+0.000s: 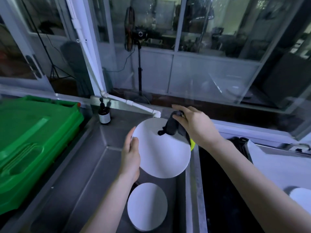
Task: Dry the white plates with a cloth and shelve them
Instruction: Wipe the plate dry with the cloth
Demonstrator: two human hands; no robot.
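Drying step: left hand (130, 157) grips the plate (164, 152) by its rim above the sink (94, 165); right hand (193, 126) pinches the dark cloth (171, 127) at its far edge. Next, presumably, wiping across the face.

The sink (94, 165) is brushed metal with a dull sheen; the upper white plate (163, 148) and the lower plate (147, 206) look smooth and matt; the cloth (171, 126) is dark, soft fabric; the green bin (33, 135) is glossy plastic; the bottle (104, 113) looks dark and shiny
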